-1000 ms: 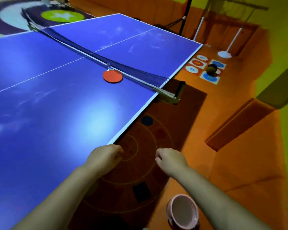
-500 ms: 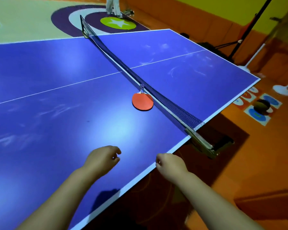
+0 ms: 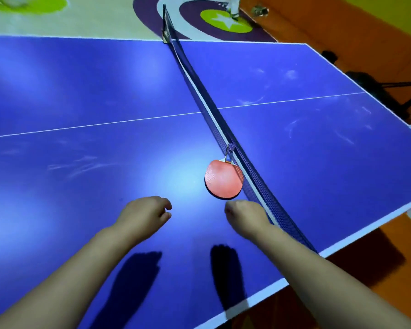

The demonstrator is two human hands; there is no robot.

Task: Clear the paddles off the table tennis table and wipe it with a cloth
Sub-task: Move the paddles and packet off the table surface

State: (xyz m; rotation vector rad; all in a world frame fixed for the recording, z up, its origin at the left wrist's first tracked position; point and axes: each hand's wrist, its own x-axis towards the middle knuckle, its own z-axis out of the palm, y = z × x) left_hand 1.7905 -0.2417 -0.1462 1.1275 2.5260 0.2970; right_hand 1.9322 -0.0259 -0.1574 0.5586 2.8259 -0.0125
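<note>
**Two empty hands over a blue table tennis table, one red paddle by the net**

A blue table tennis table [image 3: 81,186] filled most of the frame, seen from above by the person standing at its near side. A dark net [image 3: 195,84] ran from the top centre of the frame down to the lower right. A thin white line crossed the table from left to right.

One paddle [image 3: 223,180] lay flat on the table just right of the frame's centre, red face up. Its right edge sat right against the foot of the net, and its short handle pointed up the frame into the mesh.

Two bare forearms reached in from the bottom corners. The left hand [image 3: 144,216] hovered at lower centre with its fingers loosely curled and nothing in them. The right hand [image 3: 246,216] hovered just below the paddle, close to it but apart from it, back of the hand upward, fingers loosely tucked under and grasping nothing. Both arms cast dark shadows on the blue surface at the bottom of the frame.

Beyond the table, at the top of the frame, the floor showed a green circle with a white star [image 3: 226,21]. Orange floor lay along the right side.
</note>
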